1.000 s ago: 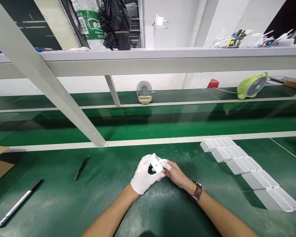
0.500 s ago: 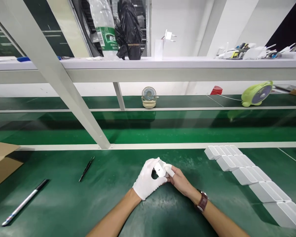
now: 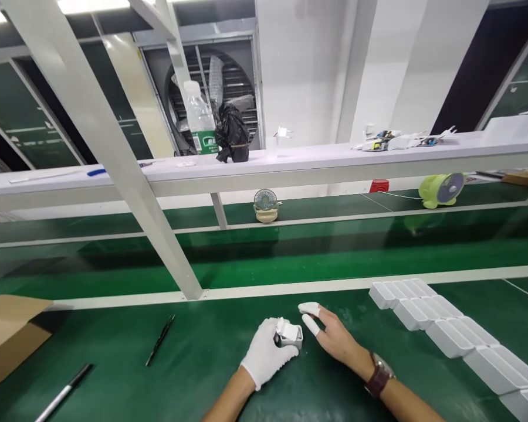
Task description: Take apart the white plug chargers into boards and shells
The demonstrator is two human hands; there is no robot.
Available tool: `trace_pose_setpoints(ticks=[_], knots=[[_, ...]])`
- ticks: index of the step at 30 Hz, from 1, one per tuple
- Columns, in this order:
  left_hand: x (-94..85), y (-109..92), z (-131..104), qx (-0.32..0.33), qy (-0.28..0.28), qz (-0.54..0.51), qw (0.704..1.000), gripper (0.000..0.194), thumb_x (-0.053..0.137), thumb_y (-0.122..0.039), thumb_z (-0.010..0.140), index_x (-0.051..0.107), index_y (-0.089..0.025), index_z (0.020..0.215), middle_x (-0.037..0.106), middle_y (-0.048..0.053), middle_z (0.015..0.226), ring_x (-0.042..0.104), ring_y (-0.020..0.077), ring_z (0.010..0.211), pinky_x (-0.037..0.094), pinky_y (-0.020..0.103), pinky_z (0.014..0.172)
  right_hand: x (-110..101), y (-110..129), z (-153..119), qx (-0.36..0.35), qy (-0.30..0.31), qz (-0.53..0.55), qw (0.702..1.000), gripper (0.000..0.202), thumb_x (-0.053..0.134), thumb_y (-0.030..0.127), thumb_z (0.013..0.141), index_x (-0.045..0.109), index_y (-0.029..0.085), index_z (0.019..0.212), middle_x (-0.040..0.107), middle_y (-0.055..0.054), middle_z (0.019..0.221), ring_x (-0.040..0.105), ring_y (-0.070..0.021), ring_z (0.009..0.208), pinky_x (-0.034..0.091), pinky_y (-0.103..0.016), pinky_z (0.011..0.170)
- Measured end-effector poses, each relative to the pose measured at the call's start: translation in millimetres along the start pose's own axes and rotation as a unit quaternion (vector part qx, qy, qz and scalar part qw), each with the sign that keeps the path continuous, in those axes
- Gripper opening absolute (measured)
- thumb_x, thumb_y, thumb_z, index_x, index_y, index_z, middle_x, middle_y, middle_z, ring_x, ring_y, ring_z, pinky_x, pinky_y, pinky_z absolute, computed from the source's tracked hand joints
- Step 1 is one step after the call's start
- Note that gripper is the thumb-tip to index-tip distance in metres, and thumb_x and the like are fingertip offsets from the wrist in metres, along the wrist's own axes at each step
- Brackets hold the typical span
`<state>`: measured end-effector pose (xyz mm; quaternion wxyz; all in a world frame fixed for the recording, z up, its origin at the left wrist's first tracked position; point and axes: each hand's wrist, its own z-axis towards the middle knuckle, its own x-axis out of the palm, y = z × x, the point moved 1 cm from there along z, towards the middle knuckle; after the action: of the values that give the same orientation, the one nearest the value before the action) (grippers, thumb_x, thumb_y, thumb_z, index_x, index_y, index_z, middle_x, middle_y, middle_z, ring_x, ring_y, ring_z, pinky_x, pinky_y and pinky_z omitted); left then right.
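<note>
Here's the left hand [image 3: 266,356], white-gloved, gripping a small white case [image 3: 295,344] low in the middle of the view, just above or on the table; a white flat piece [image 3: 290,332] lies tilted over its mouth, how deep it sits I can't tell. Just to the right, apart from it, the right hand [image 3: 343,341] holds its covered thumb and forefinger parted, a strapped watch [image 3: 378,376] at the wrist. Over on the right, white trays [image 3: 442,340] run in a stepped line away to the rail, their contents too pale to make out; on the left, a cardboard box [image 3: 9,337] with a flap spread. Between lies room on the green table [image 3: 220,346], with a silver marker [image 3: 64,391] and a slim black tool [image 3: 161,341] left of the hands. The pale rail [image 3: 290,288] closes off the far edge, a slanting post [image 3: 136,193] rising from it. Beyond that, a small fan [image 3: 266,205] and a lime-green fan [image 3: 435,190] stand below a shelf [image 3: 317,167] bearing a bottle [image 3: 200,120] and a black bag [image 3: 233,135], and behind everything, the white wall [image 3: 299,70].
</note>
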<state>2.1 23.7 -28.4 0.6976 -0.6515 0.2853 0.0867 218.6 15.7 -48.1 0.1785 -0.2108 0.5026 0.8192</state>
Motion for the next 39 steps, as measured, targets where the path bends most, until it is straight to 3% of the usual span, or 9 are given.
trace_pose_setpoints(ticks=[4, 8, 13, 17, 21, 26, 29, 32, 39], knots=[[0.6, -3.8, -4.0, 0.007, 0.025, -0.027, 0.999, 0.028, 0.074, -0.018, 0.067, 0.068, -0.018, 0.094, 0.071, 0.002, 0.088, 0.064, 0.0189, 0.081, 0.048, 0.028, 0.074, -4.4, -21.3, 11.6, -0.073, 0.038, -0.126, 0.989, 0.032, 0.049, 0.027, 0.099, 0.062, 0.02, 0.128, 0.067, -0.012, 0.124, 0.063, -0.0264, 0.117, 0.047, -0.047, 0.108], [-5.7, -1.8, 6.4, 0.011, -0.004, -0.019, 1.0, 0.024, 0.075, -0.022, 0.069, 0.069, -0.018, 0.092, 0.072, 0.002, 0.088, 0.064, 0.0194, 0.08, 0.049, 0.027, 0.073, 1.0, -30.4, 12.8, -0.114, 0.019, -0.157, 0.981, 0.029, 0.046, 0.021, 0.1, 0.067, 0.021, 0.119, 0.069, -0.011, 0.118, 0.063, -0.026, 0.113, 0.048, -0.048, 0.105], [-44.7, -1.2, 69.1, -0.039, -0.136, 0.018, 0.99, 0.03, 0.075, -0.039, 0.075, 0.072, -0.017, 0.094, 0.075, 0.005, 0.091, 0.069, 0.0256, 0.089, 0.052, 0.03, 0.081, 2.4, -26.6, 12.0, -0.108, 0.006, -0.159, 0.981, 0.028, 0.046, 0.02, 0.099, 0.067, 0.022, 0.118, 0.068, -0.009, 0.119, 0.062, -0.0254, 0.112, 0.048, -0.046, 0.102], [-76.5, 3.6, 129.0, -0.085, -0.209, 0.037, 0.973, 0.034, 0.072, -0.038, 0.077, 0.073, -0.016, 0.103, 0.076, 0.01, 0.102, 0.069, 0.032, 0.105, 0.049, 0.037, 0.097, 5.9, -30.9, 10.2, -0.118, -0.019, -0.168, 0.979, 0.029, 0.046, 0.018, 0.098, 0.066, 0.023, 0.118, 0.069, -0.008, 0.119, 0.062, -0.0248, 0.113, 0.047, -0.045, 0.104], [-79.0, 16.8, 155.2, -0.119, -0.26, 0.031, 0.958, 0.033, 0.068, -0.029, 0.079, 0.07, -0.015, 0.11, 0.074, 0.014, 0.111, 0.067, 0.0339, 0.112, 0.048, 0.039, 0.1, 14.1, -38.8, 8.1, -0.139, -0.056, -0.176, 0.973, 0.03, 0.045, 0.016, 0.097, 0.066, 0.023, 0.117, 0.068, -0.007, 0.121, 0.061, -0.024, 0.116, 0.044, -0.043, 0.108], [-51.8, 27.1, 132.5, -0.092, -0.27, -0.054, 0.957, 0.052, 0.062, -0.034, 0.085, 0.056, -0.011, 0.131, 0.063, 0.017, 0.134, 0.065, 0.0232, 0.118, 0.051, 0.029, 0.098, 25.4, -47.3, 8.3, -0.15, -0.096, -0.181, 0.967, 0.028, 0.047, 0.015, 0.094, 0.066, 0.024, 0.113, 0.069, -0.005, 0.122, 0.062, -0.0238, 0.116, 0.044, -0.043, 0.108], [-30.3, 21.6, 105.5, -0.057, -0.226, -0.111, 0.966, 0.053, 0.073, -0.049, 0.075, 0.069, -0.011, 0.111, 0.075, 0.014, 0.103, 0.072, 0.0241, 0.091, 0.057, 0.031, 0.081, 28.2, -50.9, 7.3, -0.152, -0.087, -0.181, 0.968, 0.029, 0.047, 0.013, 0.092, 0.065, 0.023, 0.112, 0.068, -0.006, 0.122, 0.063, -0.0255, 0.115, 0.044, -0.045, 0.107], [-9.5, 11.0, 84.5, -0.031, -0.184, -0.166, 0.968, 0.056, 0.078, -0.06, 0.068, 0.073, -0.01, 0.095, 0.071, 0.007, 0.07, 0.065, 0.0198, 0.064, 0.054, 0.031, 0.064, 28.1, -53.9, 5.0, -0.149, -0.055, -0.18, 0.971, 0.032, 0.048, 0.01, 0.089, 0.065, 0.022, 0.113, 0.067, -0.008, 0.126, 0.062, -0.028, 0.118, 0.045, -0.047, 0.107], [4.8, 4.1, 74.1, -0.032, -0.192, -0.217, 0.957, 0.057, 0.08, -0.06, 0.064, 0.073, -0.01, 0.09, 0.068, 0.005, 0.063, 0.06, 0.0156, 0.058, 0.048, 0.028, 0.06, 32.4, -68.3, 2.9, -0.133, 0.026, -0.179, 0.975, 0.041, 0.05, 0.008, 0.079, 0.069, 0.019, 0.115, 0.065, -0.011, 0.131, 0.06, -0.0338, 0.122, 0.047, -0.053, 0.106]])
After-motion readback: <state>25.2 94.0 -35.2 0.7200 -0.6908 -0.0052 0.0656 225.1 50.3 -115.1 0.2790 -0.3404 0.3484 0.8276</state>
